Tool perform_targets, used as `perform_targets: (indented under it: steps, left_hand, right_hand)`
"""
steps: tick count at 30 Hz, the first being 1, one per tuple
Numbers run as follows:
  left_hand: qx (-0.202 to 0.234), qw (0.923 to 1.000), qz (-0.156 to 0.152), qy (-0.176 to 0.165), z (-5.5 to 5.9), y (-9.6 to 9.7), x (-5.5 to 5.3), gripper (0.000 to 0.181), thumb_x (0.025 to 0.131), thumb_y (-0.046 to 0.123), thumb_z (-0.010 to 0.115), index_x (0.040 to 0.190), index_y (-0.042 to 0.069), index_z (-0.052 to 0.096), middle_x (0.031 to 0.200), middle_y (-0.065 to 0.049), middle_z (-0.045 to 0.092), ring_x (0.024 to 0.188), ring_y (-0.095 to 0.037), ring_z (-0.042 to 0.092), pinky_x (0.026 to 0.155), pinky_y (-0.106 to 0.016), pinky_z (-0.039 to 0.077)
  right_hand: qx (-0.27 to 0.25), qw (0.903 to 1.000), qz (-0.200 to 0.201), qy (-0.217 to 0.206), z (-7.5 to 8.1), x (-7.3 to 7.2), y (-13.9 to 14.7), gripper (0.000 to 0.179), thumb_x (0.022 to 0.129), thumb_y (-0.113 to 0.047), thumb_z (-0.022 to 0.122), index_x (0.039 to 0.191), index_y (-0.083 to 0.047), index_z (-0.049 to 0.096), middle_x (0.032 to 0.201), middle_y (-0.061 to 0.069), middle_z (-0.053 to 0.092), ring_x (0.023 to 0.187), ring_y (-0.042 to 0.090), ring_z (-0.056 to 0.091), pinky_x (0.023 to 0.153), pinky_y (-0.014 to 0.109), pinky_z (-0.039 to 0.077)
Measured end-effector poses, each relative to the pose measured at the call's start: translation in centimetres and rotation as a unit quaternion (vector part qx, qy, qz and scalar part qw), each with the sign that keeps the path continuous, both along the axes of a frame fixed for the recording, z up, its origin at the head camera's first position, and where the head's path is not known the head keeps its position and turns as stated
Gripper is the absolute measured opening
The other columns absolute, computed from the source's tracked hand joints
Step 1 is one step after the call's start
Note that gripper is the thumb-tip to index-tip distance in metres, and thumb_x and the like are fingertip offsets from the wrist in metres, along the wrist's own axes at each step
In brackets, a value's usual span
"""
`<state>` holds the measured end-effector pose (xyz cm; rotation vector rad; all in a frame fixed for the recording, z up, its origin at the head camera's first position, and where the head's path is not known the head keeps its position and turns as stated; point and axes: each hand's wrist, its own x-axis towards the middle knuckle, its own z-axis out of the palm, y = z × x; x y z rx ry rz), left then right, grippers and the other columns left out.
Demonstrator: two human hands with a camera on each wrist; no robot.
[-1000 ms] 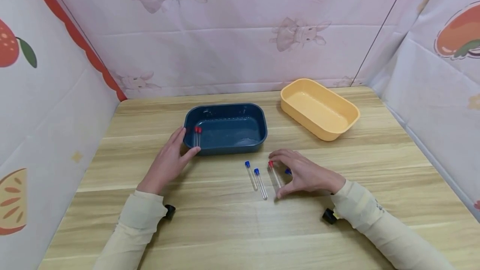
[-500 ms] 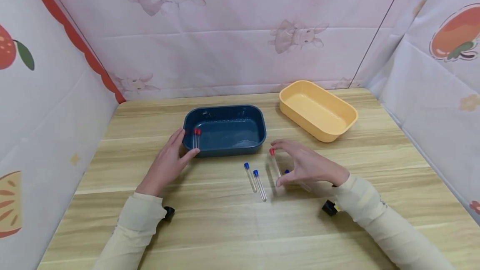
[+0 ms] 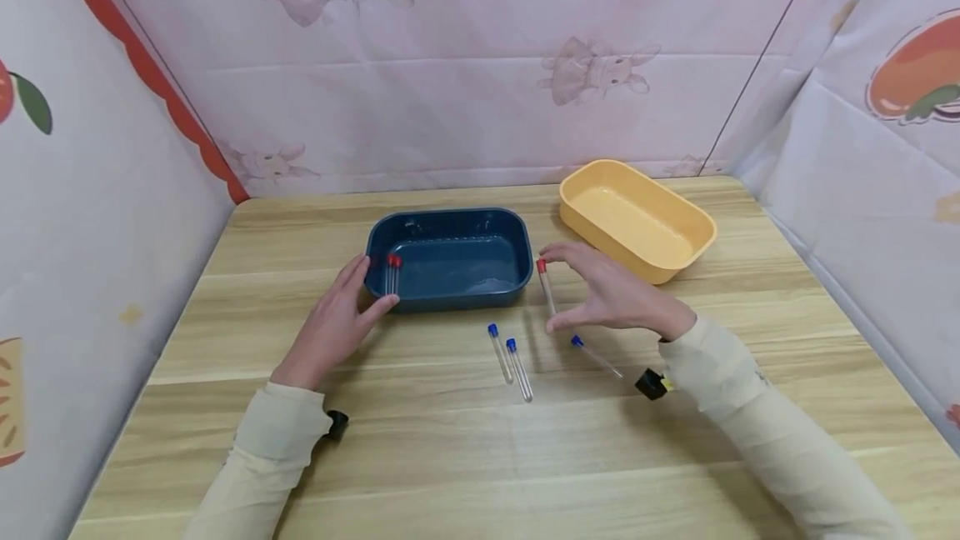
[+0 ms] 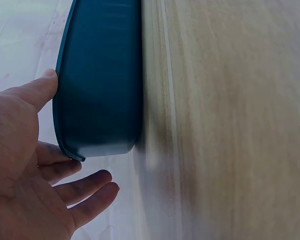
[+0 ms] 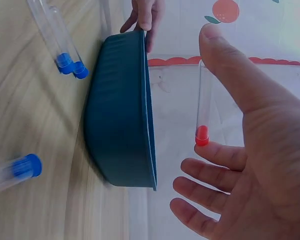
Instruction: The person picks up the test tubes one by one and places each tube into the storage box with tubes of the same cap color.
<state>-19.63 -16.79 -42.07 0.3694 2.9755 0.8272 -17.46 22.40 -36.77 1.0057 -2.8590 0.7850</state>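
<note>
In the head view, my right hand [image 3: 611, 294] holds a test tube with a red cap [image 3: 548, 288] above the table. The right wrist view shows the thumb at one end and the index finger at the red cap [image 5: 202, 135]. My left hand [image 3: 330, 327] grips the left front corner of a dark blue basin [image 3: 465, 301], thumb and index finger on its rim and the other fingers [image 4: 92, 192] spread away. Two red-capped test tubes [image 3: 393, 275] stand together inside the basin at its left. Two blue-capped tubes [image 3: 510, 362] lie in front of it.
Another blue-capped tube [image 3: 596, 357] lies below my right hand. A yellow basin [image 3: 637, 223] stands at the back right, just behind that hand. The wooden table [image 3: 450, 473] meets a printed cloth wall [image 3: 465, 123] at the back.
My right hand has lifted the red-capped tube off the table and carried it away from me, toward the dark blue basin's right side. The blue-capped tube under it is uncovered. My left hand stays put.
</note>
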Motion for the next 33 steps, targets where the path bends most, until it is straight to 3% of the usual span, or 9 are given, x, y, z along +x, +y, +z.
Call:
perform_targets:
  steps: [9, 16, 28, 33]
  left_hand:
    - [0.002, 1.0, -0.004, 0.008, 0.1, -0.2, 0.1, 0.085, 0.088, 0.059, 0.049, 0.15, 0.012, 0.016, 0.155, -0.007, 0.011, 0.137, -0.034, 0.02, 0.102, -0.058, 0.025]
    - [0.001, 0.9998, -0.008, 0.016, 0.2, -0.1, 0.2, 0.09, 0.085, 0.066, 0.043, 0.15, 0.01, 0.016, 0.154, -0.008, 0.011, 0.136, -0.034, 0.02, 0.103, -0.057, 0.025]
    - [0.003, 0.9999, -0.005, 0.011, -0.1, -0.1, 0.2, 0.088, 0.086, 0.064, 0.046, 0.15, 0.012, 0.015, 0.154, -0.008, 0.011, 0.137, -0.033, 0.02, 0.103, -0.057, 0.024]
    - [0.004, 1.0, -0.004, 0.008, 0.0, -0.1, 0.2, 0.092, 0.083, 0.07, 0.042, 0.15, 0.012, 0.015, 0.155, -0.006, 0.01, 0.137, -0.034, 0.02, 0.103, -0.058, 0.024]
  right_hand:
    - [-0.006, 0.9999, 0.001, -0.009, 0.5, -1.7, -2.3, 0.094, 0.065, -0.063, 0.073, 0.135, -0.007, 0.044, 0.136, 0.005, 0.045, 0.125, 0.02, 0.04, 0.103, 0.041, 0.034]
    - [0.004, 1.0, -0.003, -0.008, 0.7, -3.5, -4.6, 0.094, 0.063, -0.071, 0.067, 0.133, -0.012, 0.045, 0.132, 0.001, 0.047, 0.12, 0.016, 0.043, 0.099, 0.038, 0.038]
    - [0.024, 0.9995, -0.002, -0.019, 0.9, -6.4, -8.1, 0.096, 0.062, -0.076, 0.063, 0.133, -0.014, 0.045, 0.131, 0.003, 0.049, 0.116, 0.015, 0.047, 0.097, 0.034, 0.041]
    - [0.017, 0.9992, -0.006, -0.035, 0.7, -7.5, -9.1, 0.097, 0.062, -0.076, 0.063, 0.133, -0.012, 0.045, 0.131, 0.006, 0.049, 0.119, 0.02, 0.046, 0.098, 0.035, 0.039]
